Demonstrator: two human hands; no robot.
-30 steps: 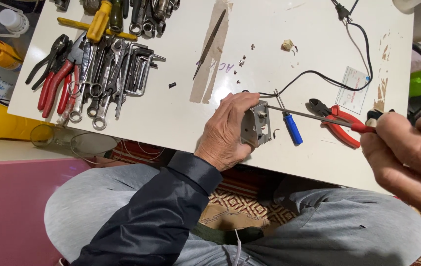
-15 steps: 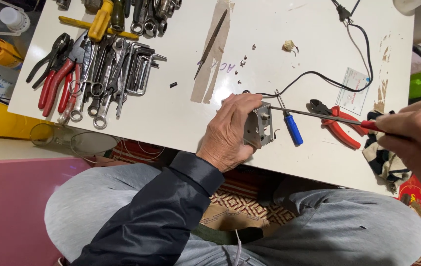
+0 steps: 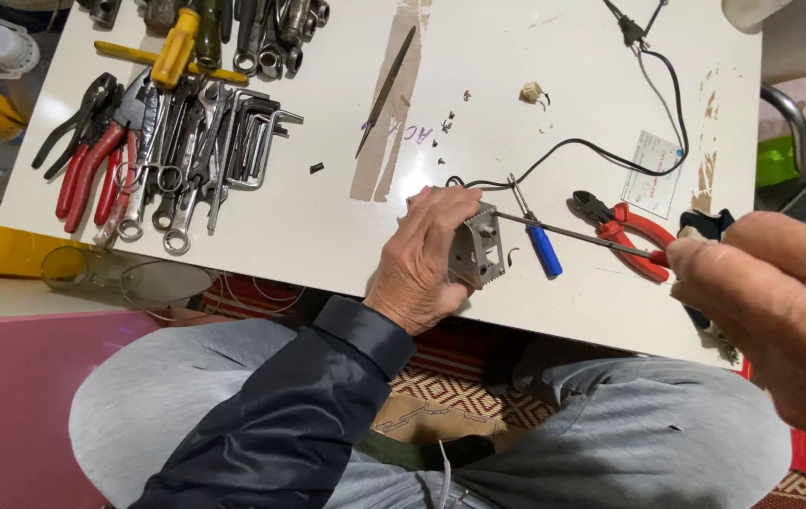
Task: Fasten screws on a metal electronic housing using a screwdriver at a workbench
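Left hand grips one metal bracket, right hand pinches a thin rod, probably a screwdriver, one white rectangular label on the worktop.

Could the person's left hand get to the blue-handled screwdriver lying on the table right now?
Probably not without letting go: the left hand is clamped around the small metal part. The blue-handled screwdriver lies just beyond it on the white table, with nothing covering it.

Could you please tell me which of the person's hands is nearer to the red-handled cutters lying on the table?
Right. The right hand sits just beside the red-handled cutters, by their handle ends. The left hand is farther off, holding the small metal part beyond the blue-handled screwdriver.
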